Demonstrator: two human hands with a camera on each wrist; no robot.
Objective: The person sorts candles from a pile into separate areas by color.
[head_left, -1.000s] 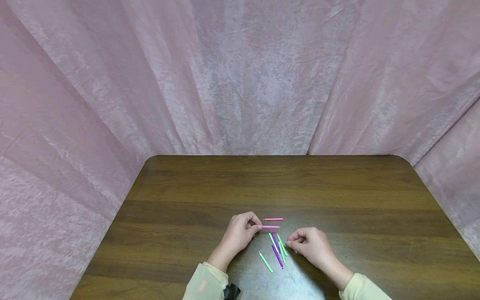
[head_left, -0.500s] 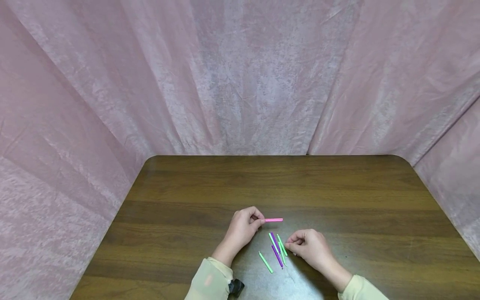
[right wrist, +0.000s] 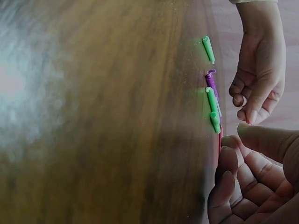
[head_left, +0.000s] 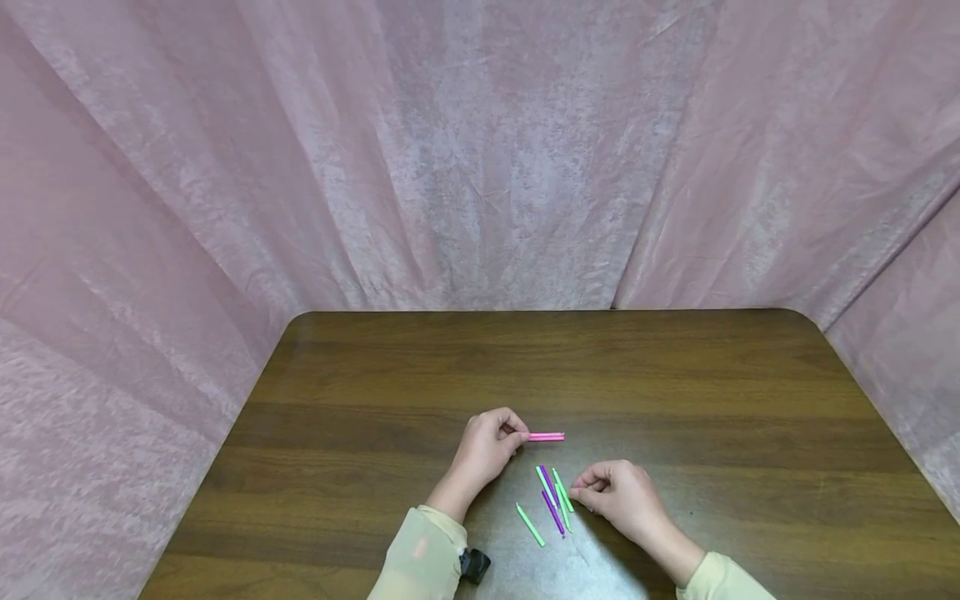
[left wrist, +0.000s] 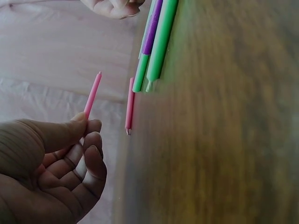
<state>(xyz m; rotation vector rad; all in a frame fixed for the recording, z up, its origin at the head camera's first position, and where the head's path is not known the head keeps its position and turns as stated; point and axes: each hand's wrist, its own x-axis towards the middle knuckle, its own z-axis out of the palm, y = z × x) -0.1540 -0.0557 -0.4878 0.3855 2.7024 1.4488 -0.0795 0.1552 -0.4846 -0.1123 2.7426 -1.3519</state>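
Pinching a thin pink candle-like stick [left wrist: 93,94] between thumb and index finger, the person's left hand [head_left: 483,446] reaches over a brown wood-grain table [head_left: 420,367]. That hand's remaining fingers curl in loosely below the pinch. In the left wrist view the held stick shows against the curtain, with its small tip pointing up. A second pink stick [left wrist: 130,103] lies on the table; from the head view the two run side by side, just beyond the loose cluster (they sit so close there that I cannot tell whether they touch).

The right hand [head_left: 621,492] is near the cluster's right side, its fingers bent and only a narrow space between thumb and index finger. No stick shows between them in the right wrist view. Just beside those fingertips, three slim green sticks [head_left: 562,490] and two slim purple sticks [head_left: 553,513] lie together at slightly different slants, some of them overlapping. A lone green stick [head_left: 530,525] rests a little apart, on the left side of the cluster (its slant is much like theirs).

Both arms wear pale yellow-green sleeves [head_left: 420,554], and a small black object [head_left: 474,566] sits at the left wrist. Behind the table hangs a pink, velvety curtain [head_left: 480,158] in long folds, and a bright patch of glare [head_left: 577,571] whitens the wood near the person.
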